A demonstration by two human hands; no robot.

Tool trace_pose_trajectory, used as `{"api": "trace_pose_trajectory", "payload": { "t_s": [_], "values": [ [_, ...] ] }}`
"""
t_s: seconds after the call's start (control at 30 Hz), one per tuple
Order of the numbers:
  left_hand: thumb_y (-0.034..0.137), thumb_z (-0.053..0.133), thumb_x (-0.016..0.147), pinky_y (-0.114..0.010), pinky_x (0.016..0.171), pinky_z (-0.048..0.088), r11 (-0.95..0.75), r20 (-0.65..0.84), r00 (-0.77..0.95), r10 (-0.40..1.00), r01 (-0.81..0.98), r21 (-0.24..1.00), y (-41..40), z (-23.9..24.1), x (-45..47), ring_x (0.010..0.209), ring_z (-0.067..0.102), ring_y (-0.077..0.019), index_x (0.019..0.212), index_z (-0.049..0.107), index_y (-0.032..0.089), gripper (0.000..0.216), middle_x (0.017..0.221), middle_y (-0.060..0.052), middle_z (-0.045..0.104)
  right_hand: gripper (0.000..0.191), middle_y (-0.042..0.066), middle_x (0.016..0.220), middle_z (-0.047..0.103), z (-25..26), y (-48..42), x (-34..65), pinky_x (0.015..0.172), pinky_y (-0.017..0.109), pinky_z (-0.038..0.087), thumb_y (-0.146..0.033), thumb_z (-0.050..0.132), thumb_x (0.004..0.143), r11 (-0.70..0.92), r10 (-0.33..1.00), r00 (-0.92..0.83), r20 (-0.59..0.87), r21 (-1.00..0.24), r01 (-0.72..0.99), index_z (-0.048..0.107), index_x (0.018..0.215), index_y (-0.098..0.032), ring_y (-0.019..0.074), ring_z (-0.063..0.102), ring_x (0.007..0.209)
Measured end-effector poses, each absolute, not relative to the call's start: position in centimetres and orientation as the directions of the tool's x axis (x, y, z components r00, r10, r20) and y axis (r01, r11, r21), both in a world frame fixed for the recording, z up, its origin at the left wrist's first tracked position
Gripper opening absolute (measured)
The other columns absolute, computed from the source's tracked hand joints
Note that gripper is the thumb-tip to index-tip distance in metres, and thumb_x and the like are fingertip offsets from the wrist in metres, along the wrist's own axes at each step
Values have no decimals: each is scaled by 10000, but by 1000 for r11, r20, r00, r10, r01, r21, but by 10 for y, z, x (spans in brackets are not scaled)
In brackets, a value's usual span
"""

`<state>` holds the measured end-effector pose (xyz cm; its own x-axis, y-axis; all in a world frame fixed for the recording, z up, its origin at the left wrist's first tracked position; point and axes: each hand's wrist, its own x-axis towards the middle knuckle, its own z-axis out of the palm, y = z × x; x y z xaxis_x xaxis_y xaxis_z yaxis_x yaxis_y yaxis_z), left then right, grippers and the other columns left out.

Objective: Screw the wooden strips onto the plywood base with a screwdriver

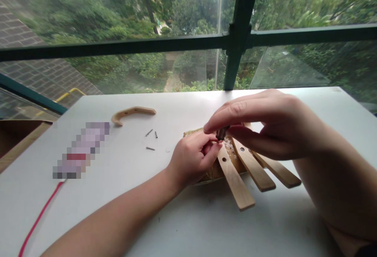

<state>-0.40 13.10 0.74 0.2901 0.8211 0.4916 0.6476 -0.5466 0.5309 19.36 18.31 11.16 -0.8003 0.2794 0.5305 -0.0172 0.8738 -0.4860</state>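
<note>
My left hand [191, 156] is closed, thumb and fingertips pinched together over the upper end of the nearest wooden hook piece [237, 182]. What they pinch is too small and covered to make out. Above it, my right hand [262, 125] grips a short dark screwdriver [222, 133], its tip pointing down at the left fingertips. A second wooden piece [255, 170], with a screw head in its hole, and a third wooden piece [279, 172] lie beside the first. All three rest across a brown, worn board [212, 173], partly hidden under both hands.
A loose curved wooden hook [134, 111] lies on the white table [141, 202] at the back left. Near it are three loose screws [149, 132]. A blurred-out object [84, 151] with a red strap [41, 215] lies further left. Green-framed windows [118, 48] stand behind the table.
</note>
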Motion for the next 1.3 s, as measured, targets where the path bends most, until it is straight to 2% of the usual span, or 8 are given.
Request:
{"api": "trace_pose_trajectory", "payload": {
  "t_s": [0.27, 0.47, 0.63, 0.8, 0.97, 1.07, 1.17, 1.3],
  "values": [
    [230, 589, 884, -243, 600, 402, -568, 533, 277, 800, 637, 521, 132, 7, -3, 575, 482, -108, 887, 685, 169, 113, 651, 17, 575, 213, 44, 959, 693, 110, 183, 192, 611, 219, 481, -142, 606, 879, 866, 327, -781, 532, -499, 23, 682, 1078, -136, 91, 593, 716],
    [186, 592, 859, -242, 627, 435, -592, 556, 287, 780, 629, 504, 131, 7, -4, 612, 532, -120, 875, 673, 174, 84, 637, 22, 559, 128, 7, 795, 620, 109, 182, 190, 581, 219, 437, -174, 647, 871, 876, 332, -766, 551, -482, 33, 684, 964, -93, 65, 503, 648],
    [194, 576, 876, -256, 673, 465, -598, 546, 312, 777, 635, 488, 131, 5, -5, 699, 597, -139, 874, 655, 179, 80, 748, -7, 641, 133, -6, 727, 574, 106, 180, 185, 567, 220, 391, -217, 699, 840, 878, 371, -720, 587, -474, 66, 663, 845, -89, 55, 437, 610],
    [203, 576, 867, -260, 615, 437, -595, 549, 323, 771, 672, 441, 132, 5, -6, 629, 557, -133, 747, 603, 174, 127, 674, 2, 600, 155, -29, 711, 522, 104, 179, 181, 603, 211, 379, -223, 699, 842, 888, 387, -689, 612, -448, 101, 594, 785, -123, 53, 429, 641],
    [200, 567, 880, -259, 653, 457, -597, 535, 332, 777, 658, 458, 133, 6, -5, 684, 589, -139, 835, 642, 174, 91, 738, -8, 638, 199, -39, 698, 496, 102, 179, 179, 589, 221, 369, -225, 707, 829, 911, 372, -674, 639, -392, 131, 542, 745, -152, 61, 415, 631],
    [223, 569, 887, -271, 649, 459, -581, 517, 318, 795, 645, 497, 133, 5, -6, 686, 590, -148, 835, 661, 181, 113, 741, -11, 641, 195, -27, 717, 530, 101, 178, 180, 590, 236, 397, -239, 743, 792, 910, 376, -661, 649, -394, 130, 568, 779, -155, 75, 443, 634],
    [238, 566, 900, -288, 709, 485, -560, 476, 318, 820, 613, 557, 132, 6, -6, 766, 624, -165, 912, 690, 191, 133, 833, -27, 682, 175, 15, 840, 620, 102, 175, 183, 617, 247, 461, -190, 704, 794, 885, 378, -695, 612, -459, 78, 619, 934, -131, 90, 522, 675],
    [228, 536, 915, -295, 731, 487, -562, 459, 341, 821, 622, 545, 132, 8, -6, 789, 625, -169, 895, 693, 181, 165, 852, -42, 694, 337, 38, 969, 684, 109, 172, 192, 668, 248, 528, -32, 589, 753, 848, 380, -746, 547, -529, 44, 626, 1065, -152, 119, 616, 760]
  ]
}}
